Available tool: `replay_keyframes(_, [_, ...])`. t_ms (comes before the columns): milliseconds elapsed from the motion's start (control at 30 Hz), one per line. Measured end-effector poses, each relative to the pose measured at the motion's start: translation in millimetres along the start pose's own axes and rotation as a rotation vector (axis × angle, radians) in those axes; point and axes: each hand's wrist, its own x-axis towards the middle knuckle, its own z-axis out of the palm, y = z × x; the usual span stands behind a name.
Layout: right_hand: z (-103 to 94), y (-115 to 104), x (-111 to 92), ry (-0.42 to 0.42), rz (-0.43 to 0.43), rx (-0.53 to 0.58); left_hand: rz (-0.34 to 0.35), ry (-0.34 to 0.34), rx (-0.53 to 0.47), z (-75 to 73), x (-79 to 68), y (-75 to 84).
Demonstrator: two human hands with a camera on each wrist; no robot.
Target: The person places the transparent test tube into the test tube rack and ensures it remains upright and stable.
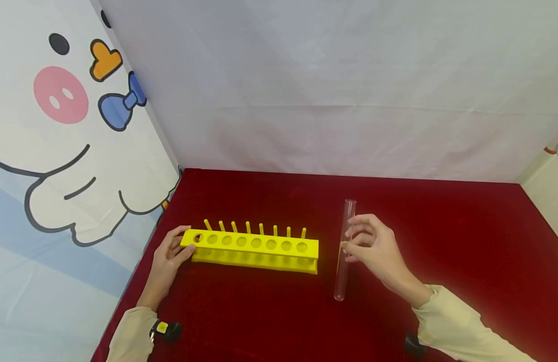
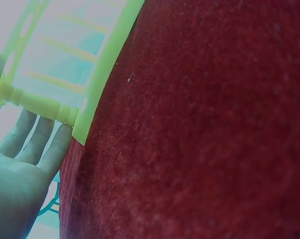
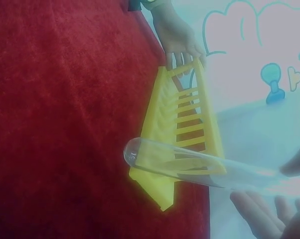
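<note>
A yellow test tube rack (image 1: 261, 254) stands on the red cloth, with a row of round holes along its top and several pegs rising behind. My left hand (image 1: 166, 261) grips its left end, thumb over the top plate's front corner. In the left wrist view, fingers (image 2: 43, 137) lie against the rack's end post (image 2: 40, 103). Right of the rack, my right hand (image 1: 380, 249) pinches a clear glass test tube (image 1: 341, 274) between thumb and fingers. The tube's rounded end points down towards me, its open end up and away. No tubes stand in the rack's holes.
Dark red cloth (image 1: 261, 322) covers the table. A pale curtain (image 1: 329, 100) hangs behind it, and a cartoon-printed sheet (image 1: 138, 166) borders the left side. Devices are strapped at both wrists, the left one (image 1: 170, 331) bearing a yellow tag.
</note>
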Motion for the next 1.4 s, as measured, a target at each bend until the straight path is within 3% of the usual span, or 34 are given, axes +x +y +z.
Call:
replay_keyframes(300, [2.5, -1.8, -1.6, 0.006, -0.028, -0.011, -0.017, 0.003, -0.002, -0.3, 0.4, -0.1])
replay_keyframes(633, [3.0, -3.0, -2.3, 0.006, -0.066, -0.007, -0.016, -0.003, -0.005, 6.1, -3.6, 26.8])
replay_keyframes(900, [3.6, -4.9, -2.0, 0.014, -0.112, -0.016, -0.029, 0.003, -0.001, 2.2, -1.1, 12.5])
replay_keyframes(1167, [5.8, -9.8, -3.1, 0.031, -0.132, -0.034, -0.021, 0.001, 0.000, 6.2, -4.6, 26.0])
replay_keyframes(1400, [7.3, -15.8, -4.4, 0.020, -0.151, -0.029, -0.016, -0.003, -0.006, 6.3, -4.7, 27.0])
